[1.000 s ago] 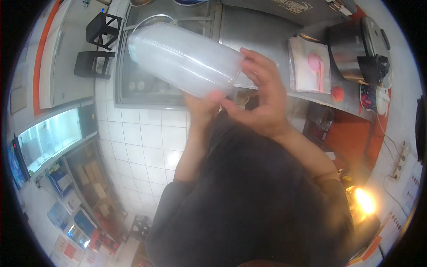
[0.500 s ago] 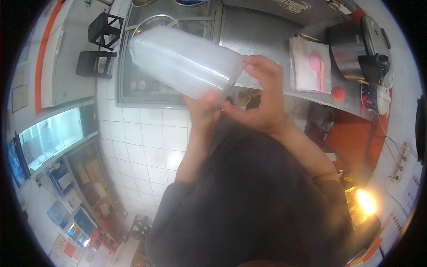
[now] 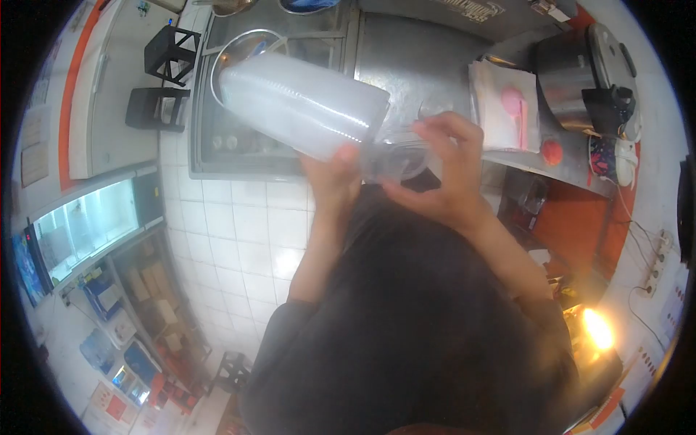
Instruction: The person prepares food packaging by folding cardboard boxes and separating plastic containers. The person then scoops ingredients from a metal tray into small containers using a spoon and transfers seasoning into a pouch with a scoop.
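Observation:
A long stack of nested clear plastic containers (image 3: pixel 301 98) lies slantwise in the air over the glass-topped counter. My left hand (image 3: pixel 336 170) is closed round the lower side of the stack near its right end, the thumb on top. Just right of that end, my right hand (image 3: pixel 448 163) grips a single clear round container (image 3: pixel 402 161) by its rim, between the thumb below and the fingers above. A small gap shows between this container and the stack. Behind the stack's far end is a metal bowl (image 3: pixel 216 81), partly hidden.
On the steel counter (image 3: pixel 413 61) at the right are a pile of white sheets (image 3: pixel 484 109) with a pink spoon (image 3: pixel 516 112), a red round item (image 3: pixel 551 151) and a large steel pot (image 3: pixel 569 80). Black stools (image 3: pixel 154 109) stand at the left, beyond the tiled floor (image 3: pixel 239 217).
My right hand has moved right and drawn one clear container away from the end of the stack. The stack, in my left hand, has shifted slightly down.

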{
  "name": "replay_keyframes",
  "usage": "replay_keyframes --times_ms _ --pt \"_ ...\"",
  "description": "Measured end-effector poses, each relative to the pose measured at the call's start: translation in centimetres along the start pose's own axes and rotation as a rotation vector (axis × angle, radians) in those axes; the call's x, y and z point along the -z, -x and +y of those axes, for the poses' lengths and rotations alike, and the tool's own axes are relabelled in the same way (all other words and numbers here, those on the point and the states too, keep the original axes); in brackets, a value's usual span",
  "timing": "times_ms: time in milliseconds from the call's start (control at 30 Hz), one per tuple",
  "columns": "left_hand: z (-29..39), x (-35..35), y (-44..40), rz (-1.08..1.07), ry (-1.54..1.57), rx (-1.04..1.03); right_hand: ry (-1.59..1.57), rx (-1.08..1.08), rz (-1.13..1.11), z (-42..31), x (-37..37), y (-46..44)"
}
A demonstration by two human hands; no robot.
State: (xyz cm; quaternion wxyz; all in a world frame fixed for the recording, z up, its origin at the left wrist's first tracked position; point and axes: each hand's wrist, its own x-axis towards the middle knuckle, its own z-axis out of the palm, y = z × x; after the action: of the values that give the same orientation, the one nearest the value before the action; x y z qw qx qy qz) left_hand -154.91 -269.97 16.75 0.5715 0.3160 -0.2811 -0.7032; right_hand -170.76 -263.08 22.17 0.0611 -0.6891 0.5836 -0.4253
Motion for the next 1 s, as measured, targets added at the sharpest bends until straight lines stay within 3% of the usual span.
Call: replay_keyframes --times_ms 100,200,300,400,900,1000 --pt "0.1 -0.8 -0.3 0.048 -0.040 -0.021 0.065 -0.131 -0.008 2.7 1.0 1.6" --pt "0.5 0.0 -0.6 0.064 -0.041 0.004 0.104 -0.468 -0.025 9.7 -0.2 4.1" --pt "0.7 0.1 -0.6 0.072 -0.042 0.059 0.230 -0.464 -0.066 18.5 -2.5 8.0" --pt "0.6 0.5 -0.7 0.041 -0.072 0.118 0.364 -0.519 -0.204 22.9 -4.6 9.2" --pt "-3.1 -0.8 -1.8 0.025 -0.085 0.194 0.254 -0.733 -0.376 25.5 -6.9 9.0" --pt "-4.2 -3.6 -2.8 0.049 -0.129 0.201 0.271 -0.646 -0.310 23.5 -3.8 7.1"
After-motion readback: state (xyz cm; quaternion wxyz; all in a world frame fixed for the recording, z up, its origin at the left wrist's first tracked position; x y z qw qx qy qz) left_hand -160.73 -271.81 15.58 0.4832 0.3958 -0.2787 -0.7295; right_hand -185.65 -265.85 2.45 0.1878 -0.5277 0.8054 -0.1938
